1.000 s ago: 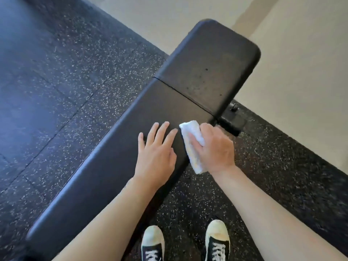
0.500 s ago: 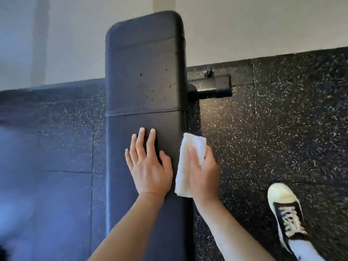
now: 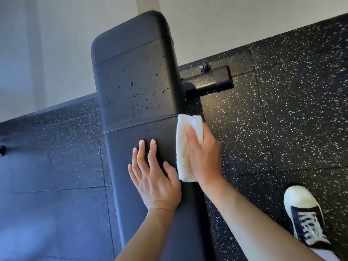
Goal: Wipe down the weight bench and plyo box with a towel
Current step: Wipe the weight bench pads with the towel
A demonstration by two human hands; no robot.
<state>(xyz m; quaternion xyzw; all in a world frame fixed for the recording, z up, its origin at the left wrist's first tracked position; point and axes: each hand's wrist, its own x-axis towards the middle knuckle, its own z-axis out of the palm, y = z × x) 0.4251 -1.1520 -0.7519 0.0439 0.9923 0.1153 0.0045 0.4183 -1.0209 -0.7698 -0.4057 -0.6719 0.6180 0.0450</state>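
Half the bench at most, and no box in sight

Two pads make up the black weight bench [image 3: 139,91], which runs from the bottom of the view up toward the pale wall [image 3: 56,44], a seam crossing it just above the hands. The folded white towel [image 3: 183,147] sits on the bench's right edge, just below that seam. The right hand [image 3: 204,153] lies over it, fingers fairly straight and pressing it against the edge, thumb along the inner side; whether any fingers curl round the far side of the cloth I cannot tell. The left hand [image 3: 153,178] rests flat on top of the near pad, fingers spread and straight, gripping nothing, seemingly steadying the person.

As for progress, my reading is that the job is in its early or middle part. Dark droplets [image 3: 139,97] dot the far pad, so that section looks unwiped. The near pad under the hands shows no such spots, which suggests it is done or nearly so, though the light makes that hard to swear to. The side edge appears to be the stretch being worked. The plyo box is nowhere in view, so that part looks wholly left to do.

Beyond the bench, a black foot bar [image 3: 216,80] with a small wheel [image 3: 205,65] sticks out to the right over speckled rubber flooring [image 3: 291,110]. One black-and-white sneaker [image 3: 307,217] stands at lower right.
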